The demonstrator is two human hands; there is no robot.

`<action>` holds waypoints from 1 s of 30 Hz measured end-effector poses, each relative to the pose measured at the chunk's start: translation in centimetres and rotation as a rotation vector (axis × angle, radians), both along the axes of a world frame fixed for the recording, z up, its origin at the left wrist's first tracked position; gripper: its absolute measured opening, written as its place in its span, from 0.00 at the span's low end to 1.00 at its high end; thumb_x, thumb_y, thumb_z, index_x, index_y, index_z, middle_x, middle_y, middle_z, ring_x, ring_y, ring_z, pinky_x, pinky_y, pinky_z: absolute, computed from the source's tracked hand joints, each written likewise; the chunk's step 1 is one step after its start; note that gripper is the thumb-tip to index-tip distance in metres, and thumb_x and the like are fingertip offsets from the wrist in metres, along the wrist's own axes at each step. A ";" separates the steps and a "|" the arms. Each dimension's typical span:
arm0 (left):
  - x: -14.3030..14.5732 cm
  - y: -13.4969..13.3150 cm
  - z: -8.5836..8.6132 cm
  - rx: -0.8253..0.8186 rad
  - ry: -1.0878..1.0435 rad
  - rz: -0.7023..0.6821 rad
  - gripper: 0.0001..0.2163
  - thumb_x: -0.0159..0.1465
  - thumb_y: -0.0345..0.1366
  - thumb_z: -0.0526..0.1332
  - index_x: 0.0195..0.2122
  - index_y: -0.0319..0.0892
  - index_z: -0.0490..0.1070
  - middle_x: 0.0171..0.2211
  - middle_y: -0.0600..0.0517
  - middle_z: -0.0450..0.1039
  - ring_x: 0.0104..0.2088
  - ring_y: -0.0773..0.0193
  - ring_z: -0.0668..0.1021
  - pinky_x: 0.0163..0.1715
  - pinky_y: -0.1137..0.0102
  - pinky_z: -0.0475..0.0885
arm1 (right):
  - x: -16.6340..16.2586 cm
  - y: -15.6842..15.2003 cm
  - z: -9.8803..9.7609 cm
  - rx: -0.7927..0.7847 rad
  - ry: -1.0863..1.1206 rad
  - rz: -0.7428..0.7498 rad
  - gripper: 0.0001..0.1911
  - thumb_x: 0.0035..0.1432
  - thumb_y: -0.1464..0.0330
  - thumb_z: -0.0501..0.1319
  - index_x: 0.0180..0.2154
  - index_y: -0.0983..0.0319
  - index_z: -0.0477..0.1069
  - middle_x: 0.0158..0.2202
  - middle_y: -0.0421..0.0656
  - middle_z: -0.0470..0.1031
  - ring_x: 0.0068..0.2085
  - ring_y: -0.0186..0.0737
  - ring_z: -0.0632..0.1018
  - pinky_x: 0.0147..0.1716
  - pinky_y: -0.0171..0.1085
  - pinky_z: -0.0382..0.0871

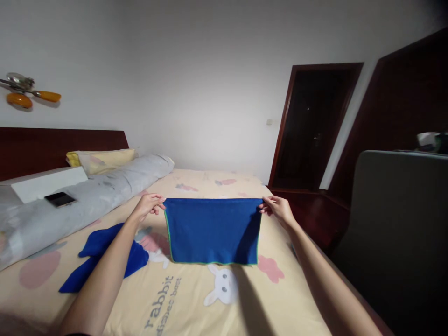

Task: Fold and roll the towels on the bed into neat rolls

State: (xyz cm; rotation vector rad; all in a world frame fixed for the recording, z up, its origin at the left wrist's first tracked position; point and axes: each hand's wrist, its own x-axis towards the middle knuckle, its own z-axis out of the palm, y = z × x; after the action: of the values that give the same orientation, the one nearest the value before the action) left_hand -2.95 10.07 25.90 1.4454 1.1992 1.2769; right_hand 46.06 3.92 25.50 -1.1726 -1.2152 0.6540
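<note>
A blue cloth [210, 233] with a green stitched edge hangs taut between my hands, over the bed. My left hand [150, 206] pinches its upper left corner, and my right hand [278, 209] pinches the upper right one. Its top edge runs nearly straight, and its lower edge hangs close above the sheet or touches it; I cannot tell which. More blue cloth [135, 259] lies crumpled on the bed to the left, partly hidden behind my left forearm.
The bed sheet [297, 298] is pale yellow with rabbit and carrot prints. A long grey roll [119, 186] lies to the left, with a phone [60, 199] and a white box [52, 182] on it. A dark panel [395, 242] stands at the right, near a doorway [311, 130].
</note>
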 end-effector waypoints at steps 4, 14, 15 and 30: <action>0.9 1.6 -0.7 -0.003 -0.074 0.031 0.20 0.44 0.44 0.75 0.29 0.39 0.68 0.26 0.42 0.80 0.19 0.65 0.78 0.16 0.78 0.60 | -0.7 2.3 -0.6 0.009 0.125 0.004 0.28 0.39 0.46 0.71 0.26 0.63 0.68 0.20 0.48 0.76 0.21 0.41 0.78 0.19 0.35 0.72; 2.8 4.2 -2.2 0.177 -0.229 0.113 0.24 0.41 0.50 0.74 0.31 0.39 0.69 0.27 0.46 0.80 0.33 0.55 0.83 0.34 0.68 0.73 | -1.1 3.7 -1.3 0.106 0.200 0.033 0.29 0.36 0.46 0.72 0.28 0.62 0.70 0.23 0.43 0.77 0.27 0.42 0.80 0.33 0.42 0.78; 2.7 3.4 -2.9 0.177 -0.227 0.112 0.25 0.41 0.51 0.74 0.31 0.40 0.69 0.28 0.46 0.80 0.34 0.55 0.83 0.35 0.67 0.74 | -1.0 2.8 -1.8 0.099 0.191 0.040 0.29 0.35 0.46 0.72 0.29 0.62 0.71 0.24 0.44 0.78 0.27 0.42 0.80 0.34 0.43 0.77; -1.4 -15.6 -26.6 -0.099 0.274 0.102 0.22 0.48 0.61 0.64 0.28 0.47 0.75 0.30 0.51 0.80 0.37 0.51 0.82 0.37 0.66 0.78 | -2.6 -17.7 -21.4 -0.285 0.217 0.135 0.22 0.47 0.48 0.65 0.21 0.60 0.70 0.21 0.40 0.66 0.27 0.40 0.71 0.31 0.40 0.68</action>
State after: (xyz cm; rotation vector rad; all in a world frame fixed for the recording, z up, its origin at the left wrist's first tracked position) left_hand -4.33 -5.57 -0.67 1.5379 1.5124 1.0932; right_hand 43.47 -13.75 4.12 -1.2230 -1.0449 1.0556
